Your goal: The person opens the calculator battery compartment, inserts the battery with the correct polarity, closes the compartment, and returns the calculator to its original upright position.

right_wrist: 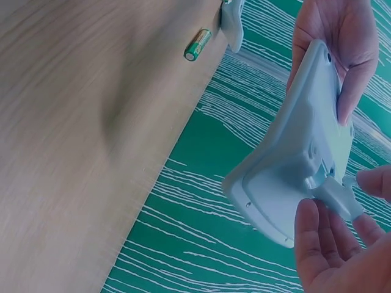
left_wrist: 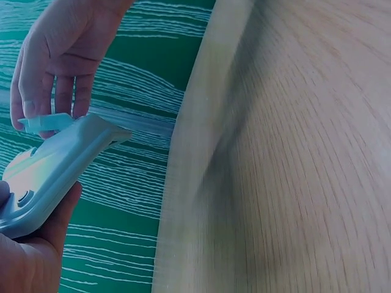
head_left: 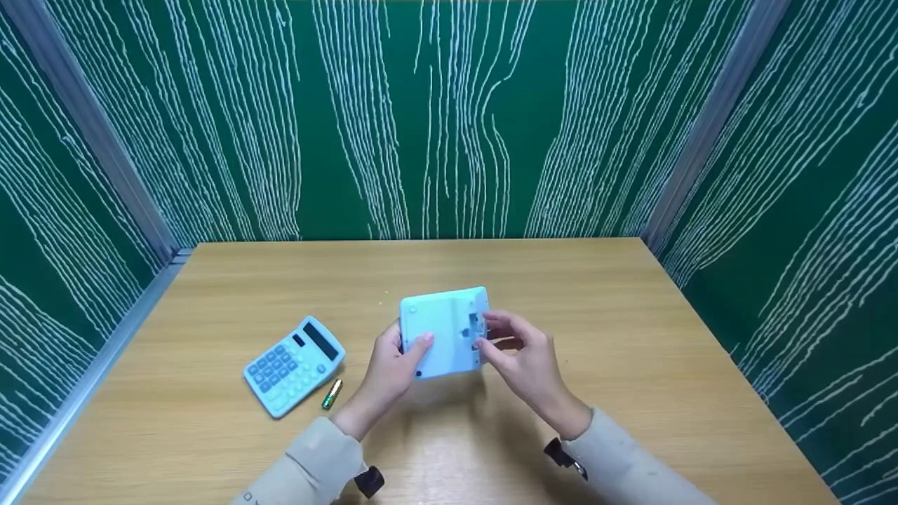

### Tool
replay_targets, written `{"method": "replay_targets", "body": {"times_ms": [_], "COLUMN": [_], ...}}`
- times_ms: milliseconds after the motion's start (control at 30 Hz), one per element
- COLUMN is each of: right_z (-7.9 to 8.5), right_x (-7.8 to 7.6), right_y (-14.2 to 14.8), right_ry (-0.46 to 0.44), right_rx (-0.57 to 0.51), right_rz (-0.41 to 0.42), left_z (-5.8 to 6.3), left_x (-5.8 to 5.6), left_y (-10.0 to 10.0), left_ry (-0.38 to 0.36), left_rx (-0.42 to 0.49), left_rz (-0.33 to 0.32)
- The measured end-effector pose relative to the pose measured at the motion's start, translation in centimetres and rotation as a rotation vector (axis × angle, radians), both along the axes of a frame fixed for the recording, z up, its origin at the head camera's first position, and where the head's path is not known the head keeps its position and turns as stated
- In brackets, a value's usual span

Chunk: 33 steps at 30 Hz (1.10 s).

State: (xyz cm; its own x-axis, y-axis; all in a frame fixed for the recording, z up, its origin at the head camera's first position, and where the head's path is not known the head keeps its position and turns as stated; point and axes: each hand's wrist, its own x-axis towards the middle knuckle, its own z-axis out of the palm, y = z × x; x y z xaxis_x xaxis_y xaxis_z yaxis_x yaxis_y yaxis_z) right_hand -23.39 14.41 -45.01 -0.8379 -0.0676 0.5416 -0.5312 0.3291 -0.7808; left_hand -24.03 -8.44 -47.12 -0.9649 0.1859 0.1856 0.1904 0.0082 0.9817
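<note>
A light blue calculator (head_left: 438,315) is held above the table with its back toward the head camera. My left hand (head_left: 390,365) grips its left side, the thumb lying across the back. Near the right edge, the battery compartment (head_left: 472,330) shows open; whether a battery sits inside cannot be made out. My right hand (head_left: 526,359) pinches a small pale battery cover (right_wrist: 339,199) between thumb and fingers. In the left wrist view, that cover (left_wrist: 49,122) sticks up at the calculator's edge, tilted against the back.
A second blue calculator (head_left: 295,367) lies face up on the wooden table (head_left: 596,294), left of my left hand. Close beside it lies a green and gold battery (head_left: 332,394). Green walls with white streaks (head_left: 449,140) enclose the table.
</note>
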Motion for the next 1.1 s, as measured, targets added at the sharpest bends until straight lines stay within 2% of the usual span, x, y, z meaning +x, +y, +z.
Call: {"method": "replay_targets", "body": {"times_ms": [400, 767, 1000, 1100], "right_z": [0.6, 0.8, 0.7, 0.6], "right_x": [-1.0, -2.5, -3.5, -4.0], "right_y": [1.1, 2.6, 3.6, 4.1], "right_ry": [-0.085, -0.097, -0.087, -0.104], "right_rx": [0.042, 0.075, 0.11, 0.141], "right_rz": [-0.066, -0.117, -0.132, -0.141], "left_z": [0.4, 0.5, 0.4, 0.3], "left_x": [-0.2, -0.2, -0.2, -0.3], "left_y": [-0.5, -0.8, -0.8, -0.9], "left_ry": [-0.011, -0.03, 0.003, 0.0], "left_rx": [0.008, 0.0, -0.004, -0.007], "left_rz": [-0.003, 0.009, 0.049, 0.046]}}
